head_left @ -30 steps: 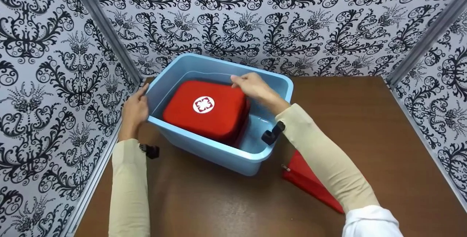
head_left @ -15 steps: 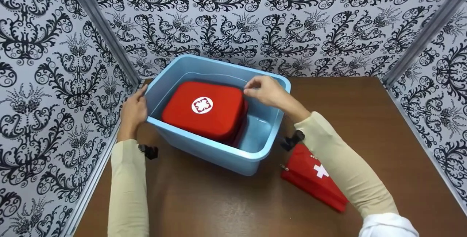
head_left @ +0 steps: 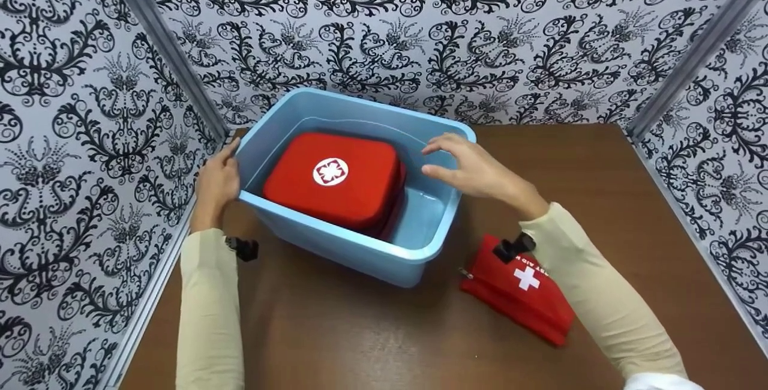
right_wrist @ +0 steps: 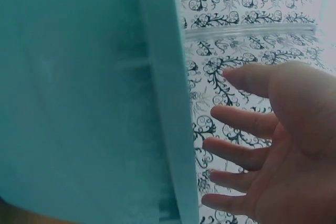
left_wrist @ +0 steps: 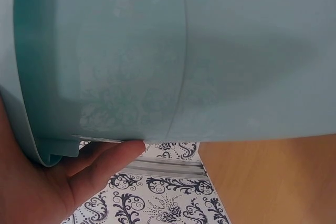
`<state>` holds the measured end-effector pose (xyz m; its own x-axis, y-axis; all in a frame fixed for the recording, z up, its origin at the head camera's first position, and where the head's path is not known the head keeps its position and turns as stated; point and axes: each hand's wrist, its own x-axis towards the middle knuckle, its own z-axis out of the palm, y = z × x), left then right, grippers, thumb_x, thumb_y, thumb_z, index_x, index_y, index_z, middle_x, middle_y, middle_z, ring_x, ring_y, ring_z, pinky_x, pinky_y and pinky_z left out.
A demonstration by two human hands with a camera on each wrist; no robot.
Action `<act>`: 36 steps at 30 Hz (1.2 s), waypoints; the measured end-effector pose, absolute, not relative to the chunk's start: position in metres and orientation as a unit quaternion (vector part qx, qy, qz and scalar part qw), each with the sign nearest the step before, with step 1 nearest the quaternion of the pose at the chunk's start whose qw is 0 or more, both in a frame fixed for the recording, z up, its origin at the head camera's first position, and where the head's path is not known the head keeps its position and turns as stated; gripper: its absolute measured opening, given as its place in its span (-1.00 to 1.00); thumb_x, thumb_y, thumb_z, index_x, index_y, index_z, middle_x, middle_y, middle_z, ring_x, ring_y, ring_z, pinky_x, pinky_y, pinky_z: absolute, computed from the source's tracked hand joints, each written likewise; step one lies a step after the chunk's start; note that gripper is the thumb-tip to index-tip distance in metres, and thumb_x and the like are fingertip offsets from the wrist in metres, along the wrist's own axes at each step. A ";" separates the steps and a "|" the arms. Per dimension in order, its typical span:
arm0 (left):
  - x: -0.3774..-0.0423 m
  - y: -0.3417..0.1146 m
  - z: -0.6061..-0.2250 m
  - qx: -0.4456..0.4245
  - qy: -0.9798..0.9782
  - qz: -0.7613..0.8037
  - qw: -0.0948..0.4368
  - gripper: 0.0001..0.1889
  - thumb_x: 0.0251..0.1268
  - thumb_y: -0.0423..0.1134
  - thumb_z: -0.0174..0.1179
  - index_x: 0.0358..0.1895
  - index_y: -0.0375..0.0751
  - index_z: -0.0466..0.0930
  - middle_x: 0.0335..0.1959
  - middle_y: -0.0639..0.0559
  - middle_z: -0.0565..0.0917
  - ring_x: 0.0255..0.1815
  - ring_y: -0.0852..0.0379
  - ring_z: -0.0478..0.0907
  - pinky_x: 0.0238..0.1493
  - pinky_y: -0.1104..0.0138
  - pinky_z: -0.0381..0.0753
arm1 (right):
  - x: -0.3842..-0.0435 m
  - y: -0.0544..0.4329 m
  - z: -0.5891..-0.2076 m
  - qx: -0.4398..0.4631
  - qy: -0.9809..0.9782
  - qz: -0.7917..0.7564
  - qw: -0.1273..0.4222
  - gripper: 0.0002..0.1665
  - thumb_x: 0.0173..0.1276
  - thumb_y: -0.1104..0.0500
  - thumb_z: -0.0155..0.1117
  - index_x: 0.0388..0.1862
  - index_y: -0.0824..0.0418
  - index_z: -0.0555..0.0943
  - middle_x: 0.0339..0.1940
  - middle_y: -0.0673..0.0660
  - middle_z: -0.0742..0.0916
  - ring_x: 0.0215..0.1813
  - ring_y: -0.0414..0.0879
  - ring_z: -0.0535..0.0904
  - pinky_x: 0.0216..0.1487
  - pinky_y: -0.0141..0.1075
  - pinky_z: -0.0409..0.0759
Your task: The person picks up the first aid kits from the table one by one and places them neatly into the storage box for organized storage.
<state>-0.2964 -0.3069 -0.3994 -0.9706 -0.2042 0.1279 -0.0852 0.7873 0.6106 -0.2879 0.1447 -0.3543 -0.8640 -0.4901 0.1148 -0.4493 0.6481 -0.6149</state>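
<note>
A light-blue plastic tub [head_left: 336,256] stands on the table, turned at an angle. Inside it lies a red first aid case [head_left: 357,192] with a white round emblem on its lid. At the tub's left end my left hand [head_left: 217,181] rests against the outside below the rim. In the left wrist view, its fairly straight fingers [left_wrist: 107,169] touch the outer wall. Above the tub's right rim hovers my right hand [head_left: 474,168], fingers spread and holding nothing. The right wrist view shows that palm [right_wrist: 294,145] facing the tub's wall, apart from it.
A red first aid pouch [head_left: 504,282] with a white cross and a zip lies on the table [head_left: 354,330] right of the tub, partly under my right forearm. Patterned walls [head_left: 384,36] enclose the table at the back and sides.
My right hand has drawn away from the case toward the right rim, and its fingers have spread apart. More of the pouch shows. The left hand stays at the tub's left end.
</note>
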 end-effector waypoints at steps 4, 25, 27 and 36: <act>-0.296 -0.307 -0.399 0.075 -0.942 -0.314 0.094 -0.44 0.57 -0.21 -0.39 0.56 0.06 0.19 0.50 -0.35 0.31 -0.50 0.00 0.23 -0.33 0.20 0.28 | -0.283 0.157 -0.362 -0.258 0.909 -0.326 0.021 -0.38 0.43 -0.06 0.27 0.37 0.20 0.49 0.49 0.22 0.44 0.56 0.18 0.25 0.57 0.13 0.15; -0.295 -0.306 -0.396 0.082 -0.936 -0.330 0.094 -0.45 0.57 -0.19 -0.38 0.56 0.08 0.19 0.54 -0.29 0.24 0.03 -0.36 0.45 0.07 -0.11 0.40 | -0.258 0.230 -0.417 -0.208 0.910 -0.348 -0.092 -0.39 0.29 0.09 0.44 0.27 0.29 0.55 0.33 0.32 0.56 0.40 0.25 0.43 0.43 0.19 0.32; -0.296 -0.306 -0.397 0.082 -0.936 -0.329 0.096 -0.45 0.57 -0.19 -0.38 0.56 0.08 0.20 0.54 -0.29 0.24 0.16 -0.39 0.45 0.14 -0.14 0.40 | -0.255 0.234 -0.425 -0.205 0.912 -0.345 -0.088 -0.39 0.28 0.09 0.44 0.27 0.30 0.55 0.32 0.33 0.57 0.39 0.27 0.44 0.41 0.21 0.34; -0.296 -0.308 -0.401 0.083 -0.935 -0.330 0.096 -0.44 0.56 -0.17 -0.41 0.56 0.11 0.20 0.54 -0.25 0.26 -0.10 -0.33 0.44 -0.02 -0.06 0.40 | -0.241 0.254 -0.455 -0.165 0.921 -0.351 -0.044 -0.45 0.29 0.11 0.44 0.24 0.21 0.59 0.24 0.29 0.64 0.28 0.27 0.51 0.31 0.25 0.43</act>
<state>-0.2957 -0.3080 -0.4005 -0.9676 -0.2192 0.1253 -0.0921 0.7683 0.6334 -0.2407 0.2542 -0.4546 -0.9416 -0.2734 0.1966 -0.3349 0.6989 -0.6320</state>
